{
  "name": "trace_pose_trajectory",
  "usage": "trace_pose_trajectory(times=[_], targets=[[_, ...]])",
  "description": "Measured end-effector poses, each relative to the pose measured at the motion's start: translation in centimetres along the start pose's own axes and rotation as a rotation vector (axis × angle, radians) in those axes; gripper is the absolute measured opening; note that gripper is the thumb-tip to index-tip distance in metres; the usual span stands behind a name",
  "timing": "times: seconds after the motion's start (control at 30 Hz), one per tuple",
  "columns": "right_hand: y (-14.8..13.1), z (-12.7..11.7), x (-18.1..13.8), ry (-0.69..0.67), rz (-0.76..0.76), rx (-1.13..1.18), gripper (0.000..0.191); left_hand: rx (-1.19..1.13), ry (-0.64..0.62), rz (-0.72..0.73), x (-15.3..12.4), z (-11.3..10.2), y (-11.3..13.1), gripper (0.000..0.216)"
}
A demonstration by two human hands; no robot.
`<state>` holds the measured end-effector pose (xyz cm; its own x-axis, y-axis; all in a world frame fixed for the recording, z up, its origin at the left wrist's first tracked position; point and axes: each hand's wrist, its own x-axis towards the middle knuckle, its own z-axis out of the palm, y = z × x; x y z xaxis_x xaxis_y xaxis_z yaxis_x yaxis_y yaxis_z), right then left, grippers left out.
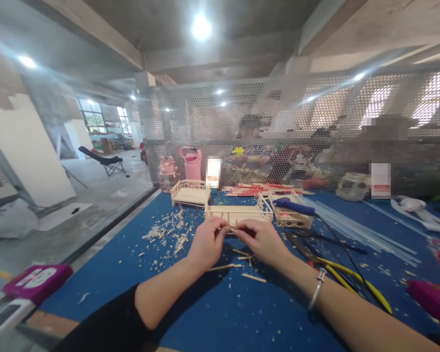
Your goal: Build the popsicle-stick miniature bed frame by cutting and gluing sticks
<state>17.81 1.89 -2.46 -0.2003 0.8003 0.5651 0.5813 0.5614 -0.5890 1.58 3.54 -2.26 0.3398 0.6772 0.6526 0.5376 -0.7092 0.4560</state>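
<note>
My left hand [209,243] and my right hand [263,238] meet fingertip to fingertip in front of a pale wooden stick model [238,210] shaped like a small bed with rails. Both are pinched closed on what looks like a small wooden piece, mostly covered by the fingers. Whether that piece touches the model's front edge I cannot tell. Loose wooden sticks [254,278] lie just below my hands. A second bed-like model [191,194] stands behind on the left. Another railed stick model [293,219] is to the right, with a blue-handled tool [293,206] across its top.
Yellow-handled pliers [346,276] and a cable lie beside my right forearm. Clear glue sticks [366,234] and red-tipped sticks [264,189] are farther back. Wood scraps [168,233] litter the blue tabletop [220,313]. A pink cup [192,166] stands by the perforated metal screen [212,122]; people sit beyond it.
</note>
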Motion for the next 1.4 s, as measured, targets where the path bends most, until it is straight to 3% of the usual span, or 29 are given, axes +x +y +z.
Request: trace_pose_trajectory(times=[0.27,0.4,0.5,0.63,0.8,1.0,1.17,1.4], targets=[[0.8,0.0,0.2,0.080,0.056,0.139,0.019,-0.076,0.062,-0.039,-0.1,0.4,0.5,0.016],[1.6,-0.6,0.2,0.211,0.069,-0.006,0.021,-0.106,0.213,-0.083,0.5,-0.2,-0.3,0.021],[2.0,-1.0,0.2,0.221,0.040,-0.194,0.023,-0.052,0.323,-0.074,1.1,-0.7,-1.5,0.026],[2.1,-0.7,0.3,0.166,-0.037,-0.370,0.025,-0.011,0.255,-0.022,1.1,-0.4,-2.4,0.032],[2.0,0.0,0.8,0.183,-0.017,-0.398,0.025,-0.034,0.131,-0.017,0.4,0.5,-1.7,0.037],[1.9,0.1,1.1,0.153,0.031,-0.435,0.025,0.137,0.193,0.180,0.9,0.6,-1.8,0.044],[1.9,0.2,1.1,0.168,0.029,-0.478,0.025,0.221,0.061,0.262,3.1,-0.5,-1.3,0.058],[2.0,0.4,1.2,0.178,0.030,-0.484,0.026,0.244,-0.416,0.030,7.4,-2.1,0.2,0.073]])
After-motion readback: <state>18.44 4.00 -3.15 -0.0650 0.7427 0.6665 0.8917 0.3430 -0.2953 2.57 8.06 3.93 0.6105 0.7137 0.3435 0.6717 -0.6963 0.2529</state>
